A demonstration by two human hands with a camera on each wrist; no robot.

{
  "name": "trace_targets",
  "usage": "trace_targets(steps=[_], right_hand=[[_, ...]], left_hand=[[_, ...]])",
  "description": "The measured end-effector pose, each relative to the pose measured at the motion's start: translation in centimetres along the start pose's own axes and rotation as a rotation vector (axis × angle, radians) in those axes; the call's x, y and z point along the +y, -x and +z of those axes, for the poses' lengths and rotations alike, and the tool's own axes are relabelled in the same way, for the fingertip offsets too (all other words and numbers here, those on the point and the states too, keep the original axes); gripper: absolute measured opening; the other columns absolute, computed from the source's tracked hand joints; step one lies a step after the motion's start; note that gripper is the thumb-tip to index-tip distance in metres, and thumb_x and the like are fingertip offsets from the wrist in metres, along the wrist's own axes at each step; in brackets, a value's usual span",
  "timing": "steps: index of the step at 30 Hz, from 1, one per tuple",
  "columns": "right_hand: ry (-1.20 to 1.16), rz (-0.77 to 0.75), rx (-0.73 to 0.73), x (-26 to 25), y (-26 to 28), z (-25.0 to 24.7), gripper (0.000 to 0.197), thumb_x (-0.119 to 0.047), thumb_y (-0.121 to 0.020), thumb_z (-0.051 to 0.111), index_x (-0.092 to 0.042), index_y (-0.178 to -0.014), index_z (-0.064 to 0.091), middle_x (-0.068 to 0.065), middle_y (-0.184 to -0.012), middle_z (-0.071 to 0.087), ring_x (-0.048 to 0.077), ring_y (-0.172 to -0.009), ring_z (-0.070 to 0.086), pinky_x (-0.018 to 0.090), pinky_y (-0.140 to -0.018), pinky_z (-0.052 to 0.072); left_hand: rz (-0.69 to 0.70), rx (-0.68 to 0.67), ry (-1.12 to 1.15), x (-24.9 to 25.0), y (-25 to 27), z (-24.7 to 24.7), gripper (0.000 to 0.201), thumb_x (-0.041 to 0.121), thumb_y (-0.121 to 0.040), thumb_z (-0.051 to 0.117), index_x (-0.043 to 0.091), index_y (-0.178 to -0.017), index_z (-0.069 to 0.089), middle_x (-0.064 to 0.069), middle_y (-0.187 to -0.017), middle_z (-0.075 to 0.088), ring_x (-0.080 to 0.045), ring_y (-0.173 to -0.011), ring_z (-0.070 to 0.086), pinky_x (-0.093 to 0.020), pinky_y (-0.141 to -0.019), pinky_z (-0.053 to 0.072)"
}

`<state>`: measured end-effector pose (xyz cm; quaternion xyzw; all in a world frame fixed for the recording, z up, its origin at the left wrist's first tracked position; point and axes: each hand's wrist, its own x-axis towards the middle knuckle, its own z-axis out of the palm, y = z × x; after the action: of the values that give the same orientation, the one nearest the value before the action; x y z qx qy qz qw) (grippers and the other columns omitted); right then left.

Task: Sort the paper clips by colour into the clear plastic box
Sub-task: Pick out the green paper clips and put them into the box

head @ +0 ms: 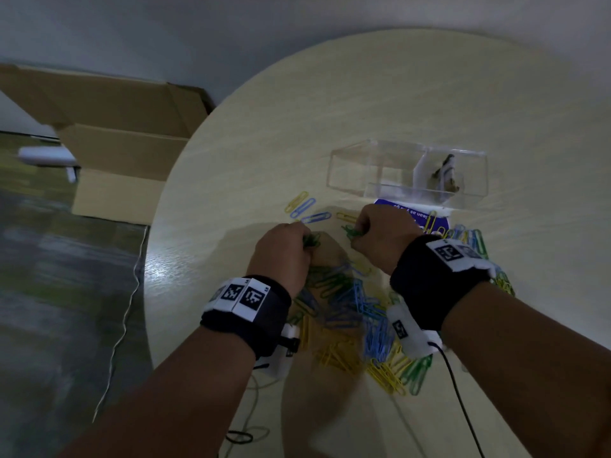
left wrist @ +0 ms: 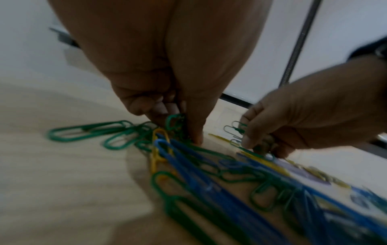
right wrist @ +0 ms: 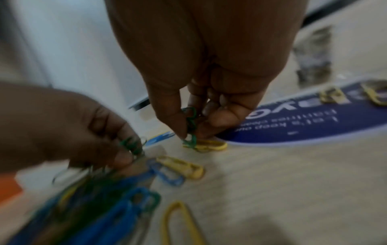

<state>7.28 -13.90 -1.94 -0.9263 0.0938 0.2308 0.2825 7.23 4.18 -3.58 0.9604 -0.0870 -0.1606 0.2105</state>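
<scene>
A heap of green, blue and yellow paper clips (head: 350, 312) lies on the round table, between and under my wrists. My left hand (head: 287, 246) is curled over the heap's far edge and pinches green clips (left wrist: 175, 121). My right hand (head: 380, 236) pinches a small bunch of green clips (right wrist: 191, 126) just above the table. The clear plastic box (head: 408, 173) stands beyond both hands, with a divider inside and something dark in its right compartment.
A blue printed card (right wrist: 293, 126) lies under the box's near side, with yellow clips on it. Loose blue and yellow clips (head: 305, 208) lie left of the box. An open cardboard box (head: 125, 143) stands on the floor at left. Cables hang off the table's near edge.
</scene>
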Motion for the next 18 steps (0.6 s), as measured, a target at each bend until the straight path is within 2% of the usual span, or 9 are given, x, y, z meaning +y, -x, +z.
trace_targets(steps=[3,6,8,10,12,15,18], right_hand=[[-0.165,0.021,0.034,1.2,-0.1,-0.6,0.012,-0.02,-0.078,0.071,-0.016,-0.076,0.06,0.001,-0.078,0.059,0.022,-0.078,0.055,0.027,-0.067,0.038],[-0.29,0.043,0.101,2.4,0.5,-1.3,0.014,-0.018,-0.079,0.072,-0.009,-0.074,0.063,0.008,-0.076,0.063,0.025,-0.073,0.058,0.034,-0.067,0.046],[-0.371,0.066,0.169,3.5,1.0,-1.8,0.017,-0.018,-0.076,0.075,-0.015,-0.069,0.059,0.007,-0.074,0.065,0.029,-0.075,0.064,0.041,-0.071,0.054],[-0.409,0.085,0.23,4.4,1.4,-2.8,0.016,-0.02,-0.074,0.076,-0.017,-0.07,0.061,0.006,-0.073,0.069,0.027,-0.073,0.068,0.043,-0.07,0.057],[-0.411,0.095,0.305,5.0,1.5,-4.4,0.013,-0.021,-0.073,0.075,-0.017,-0.07,0.063,0.003,-0.07,0.07,0.023,-0.069,0.068,0.041,-0.067,0.057],[-0.441,0.131,0.474,5.4,1.0,-7.0,0.013,-0.02,-0.067,0.074,-0.018,-0.065,0.061,-0.003,-0.065,0.068,0.021,-0.068,0.068,0.033,-0.065,0.056],[-0.413,0.144,0.523,5.2,0.0,-8.4,0.009,-0.019,-0.07,0.072,-0.018,-0.069,0.063,-0.002,-0.067,0.069,0.02,-0.07,0.067,0.029,-0.066,0.054]], left_hand=[[0.008,-0.024,0.023,0.0,-0.1,-0.1,0.022,0.022,-0.086,0.063,0.019,-0.107,0.068,-0.009,-0.107,0.066,-0.029,-0.103,0.06,-0.036,-0.086,0.048],[0.022,-0.02,0.053,0.6,-0.3,-0.3,0.019,0.022,-0.087,0.064,0.016,-0.105,0.069,-0.008,-0.104,0.066,-0.027,-0.1,0.06,-0.034,-0.084,0.047],[0.007,0.004,0.133,1.7,-0.6,-0.8,0.016,0.023,-0.087,0.066,0.014,-0.1,0.069,-0.004,-0.097,0.067,-0.021,-0.091,0.061,-0.028,-0.077,0.044],[-0.045,0.004,0.273,3.3,-1.4,-1.6,0.014,0.027,-0.087,0.068,0.017,-0.097,0.069,0.002,-0.09,0.067,-0.014,-0.083,0.06,-0.022,-0.072,0.041],[-0.085,0.002,0.45,5.1,-2.5,-2.5,0.009,0.028,-0.088,0.068,0.019,-0.091,0.069,0.005,-0.086,0.069,-0.012,-0.08,0.064,-0.024,-0.069,0.046],[-0.137,-0.006,0.724,8.1,-4.4,-3.8,0.007,0.019,-0.088,0.069,0.014,-0.083,0.07,-0.002,-0.078,0.072,-0.017,-0.074,0.069,-0.031,-0.066,0.056],[-0.099,0.023,0.723,10.9,-6.6,-4.1,0.005,0.014,-0.086,0.071,0.009,-0.083,0.071,-0.008,-0.075,0.072,-0.024,-0.068,0.071,-0.036,-0.064,0.059]])
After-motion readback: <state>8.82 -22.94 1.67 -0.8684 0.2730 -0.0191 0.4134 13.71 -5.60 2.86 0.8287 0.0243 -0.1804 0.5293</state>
